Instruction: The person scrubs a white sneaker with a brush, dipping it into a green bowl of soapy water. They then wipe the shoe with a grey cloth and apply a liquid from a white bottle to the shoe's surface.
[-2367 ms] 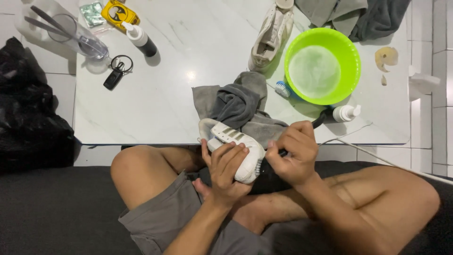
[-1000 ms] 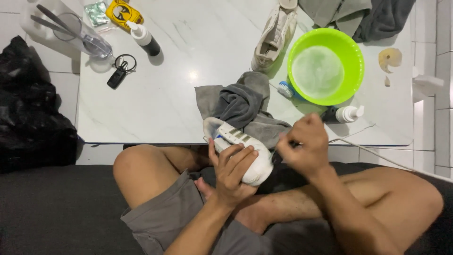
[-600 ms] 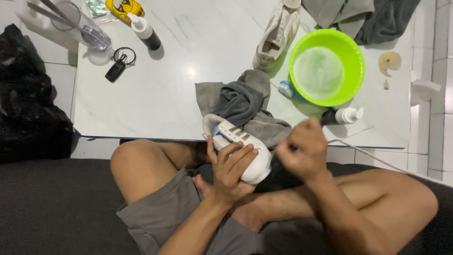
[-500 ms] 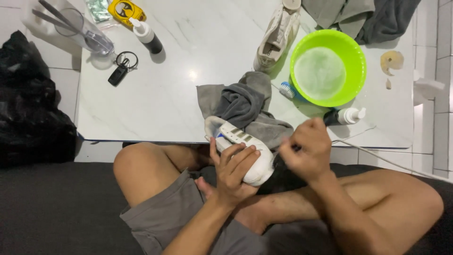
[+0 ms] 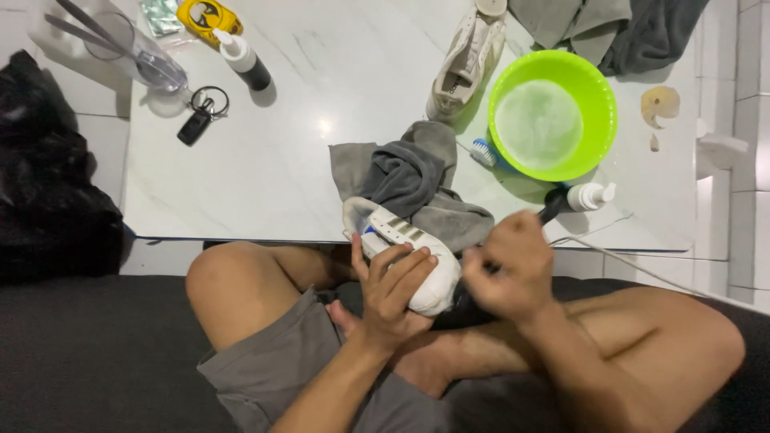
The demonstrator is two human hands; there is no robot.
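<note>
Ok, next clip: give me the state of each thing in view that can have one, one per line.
white sneaker: held over the lap, toe toward the person.
left hand: wrapped over the sneaker's toe.
right hand: fisted on a dark brush handle at the toe; blurred.
second sneaker: lying on the table, untouched.
green basin: upright, holding cloudy liquid.
grey cloth: crumpled at the table edge.
white pump bottle: lying on its side.
</note>
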